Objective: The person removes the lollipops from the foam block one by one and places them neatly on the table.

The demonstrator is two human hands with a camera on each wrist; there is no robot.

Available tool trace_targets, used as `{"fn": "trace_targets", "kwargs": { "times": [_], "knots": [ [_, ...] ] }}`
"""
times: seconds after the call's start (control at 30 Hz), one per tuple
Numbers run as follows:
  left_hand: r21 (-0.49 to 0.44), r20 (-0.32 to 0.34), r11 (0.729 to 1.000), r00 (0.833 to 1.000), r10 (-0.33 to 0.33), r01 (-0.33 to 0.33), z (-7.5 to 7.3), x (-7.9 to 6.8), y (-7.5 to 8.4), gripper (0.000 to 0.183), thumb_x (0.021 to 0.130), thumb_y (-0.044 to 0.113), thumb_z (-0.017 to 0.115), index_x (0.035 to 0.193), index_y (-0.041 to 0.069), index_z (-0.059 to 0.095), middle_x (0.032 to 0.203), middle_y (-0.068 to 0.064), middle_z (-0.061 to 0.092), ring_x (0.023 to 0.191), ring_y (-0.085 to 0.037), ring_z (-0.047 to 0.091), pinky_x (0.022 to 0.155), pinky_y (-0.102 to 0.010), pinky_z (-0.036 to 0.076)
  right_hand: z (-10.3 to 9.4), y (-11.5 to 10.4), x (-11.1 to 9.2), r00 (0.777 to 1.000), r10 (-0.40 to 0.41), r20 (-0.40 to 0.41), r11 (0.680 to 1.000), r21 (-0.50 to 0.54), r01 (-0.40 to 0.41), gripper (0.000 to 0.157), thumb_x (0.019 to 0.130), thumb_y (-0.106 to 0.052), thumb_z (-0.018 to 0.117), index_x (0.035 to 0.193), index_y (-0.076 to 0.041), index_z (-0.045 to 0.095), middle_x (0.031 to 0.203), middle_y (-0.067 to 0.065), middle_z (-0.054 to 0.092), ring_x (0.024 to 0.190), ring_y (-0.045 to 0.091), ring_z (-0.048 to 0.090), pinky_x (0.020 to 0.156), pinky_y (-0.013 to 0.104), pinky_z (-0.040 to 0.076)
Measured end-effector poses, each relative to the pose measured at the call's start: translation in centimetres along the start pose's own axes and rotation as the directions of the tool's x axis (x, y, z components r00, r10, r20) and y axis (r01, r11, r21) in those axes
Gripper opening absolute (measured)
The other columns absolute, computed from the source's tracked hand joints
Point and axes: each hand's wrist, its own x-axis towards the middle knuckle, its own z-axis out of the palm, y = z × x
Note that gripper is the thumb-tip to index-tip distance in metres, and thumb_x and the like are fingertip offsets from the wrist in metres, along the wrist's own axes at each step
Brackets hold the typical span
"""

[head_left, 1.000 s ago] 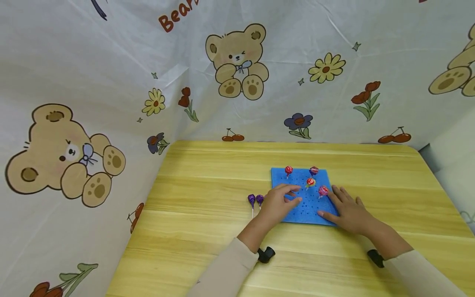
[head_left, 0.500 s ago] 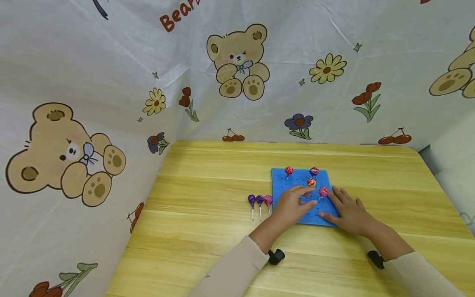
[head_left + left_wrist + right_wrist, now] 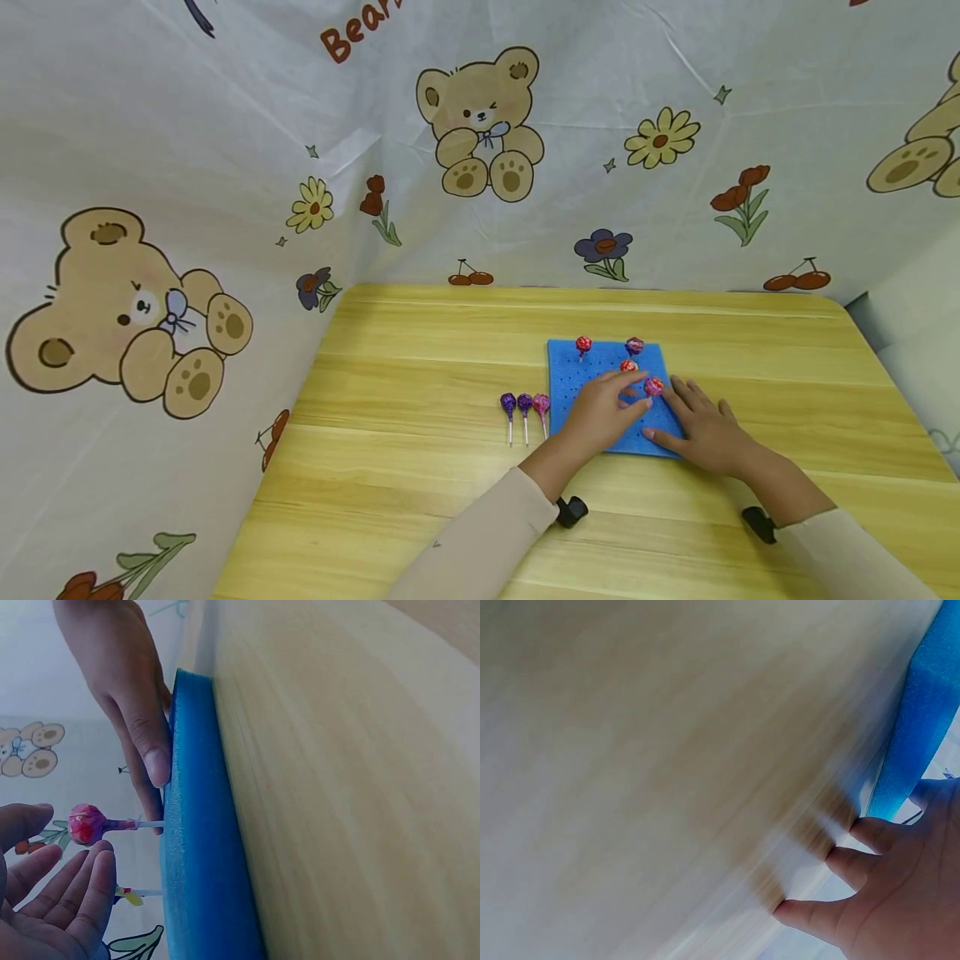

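A blue foam block dotted with holes lies on the table, with lollipops standing upright in it. My left hand is over the block, thumb and fingers spread apart on either side of a pink lollipop and not closed on it. That lollipop's white stick is set in the foam. Just behind the left fingers, a red-and-yellow lollipop is partly hidden. My right hand rests at the block's right edge, thumb on the foam and fingers straight, some fingertips on the table.
A red lollipop and a purple-and-red one stand along the block's back edge. Two purple lollipops and a pink one lie in a row to the left of the block. A bear-print curtain hangs behind the table.
My left hand has moved right across the block to the pink lollipop, uncovering the pink one lying on the table. The right hand has stayed in place.
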Motion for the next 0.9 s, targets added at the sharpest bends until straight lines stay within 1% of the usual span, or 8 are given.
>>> {"fn": "trace_targets", "kwargs": {
  "times": [0.23, 0.37, 0.53, 0.77, 0.9],
  "knots": [
    [0.029, 0.000, 0.999, 1.000, 0.015, -0.015, 0.6, 0.6, 0.1, 0.047, 0.100, 0.035, 0.064, 0.146, 0.030, 0.055, 0.147, 0.007, 0.057, 0.100, 0.000, 0.068, 0.080, -0.014, 0.054, 0.1, 0.0, 0.0, 1.000, -0.006, -0.015, 1.000, -0.017, 0.005, 0.093, 0.095, -0.060, 0.058, 0.157, 0.003, 0.028, 0.161, 0.033, 0.023, 0.145, 0.059, 0.022, 0.102, 0.086, 0.017],
    [0.052, 0.001, 0.998, 1.000, 0.028, -0.028, 0.7, 0.8, 0.2, 0.047, 0.100, 0.034, 0.064, 0.146, 0.029, 0.055, 0.150, 0.003, 0.055, 0.100, 0.002, 0.068, 0.083, -0.014, 0.054, 0.3, 0.1, 0.1, 1.000, -0.005, -0.031, 1.000, 0.003, 0.005, 0.093, 0.094, -0.059, 0.060, 0.157, 0.002, 0.030, 0.162, 0.032, 0.023, 0.145, 0.059, 0.022, 0.103, 0.086, 0.015],
    [0.081, 0.009, 0.996, 0.999, 0.039, -0.040, 0.8, 1.1, 0.2, 0.042, 0.101, 0.033, 0.064, 0.143, 0.029, 0.059, 0.149, 0.004, 0.056, 0.103, 0.002, 0.068, 0.088, -0.015, 0.054, 0.4, 0.2, 0.1, 1.000, -0.004, -0.022, 1.000, 0.019, 0.004, 0.093, 0.095, -0.060, 0.058, 0.158, 0.002, 0.028, 0.163, 0.032, 0.021, 0.146, 0.059, 0.019, 0.103, 0.087, 0.012],
    [0.044, -0.002, 0.999, 1.000, 0.029, -0.029, 1.0, 1.3, 0.2, 0.034, 0.099, 0.028, 0.067, 0.133, 0.031, 0.066, 0.148, 0.003, 0.057, 0.094, 0.006, 0.066, 0.077, -0.008, 0.051, 0.3, 0.2, 0.1, 1.000, 0.000, -0.012, 1.000, 0.020, 0.000, 0.093, 0.095, -0.060, 0.058, 0.159, -0.001, 0.025, 0.163, 0.032, 0.020, 0.147, 0.059, 0.018, 0.103, 0.087, 0.012],
    [0.038, -0.017, 0.999, 0.999, 0.040, -0.039, 1.2, 1.3, 0.0, 0.032, 0.098, 0.027, 0.068, 0.130, 0.031, 0.068, 0.142, 0.008, 0.061, 0.096, 0.006, 0.066, 0.079, -0.008, 0.051, 0.2, 0.2, 0.0, 1.000, 0.001, -0.017, 1.000, 0.018, -0.001, 0.093, 0.095, -0.061, 0.058, 0.160, -0.004, 0.024, 0.163, 0.032, 0.021, 0.147, 0.059, 0.019, 0.103, 0.087, 0.012]
  ]
}}
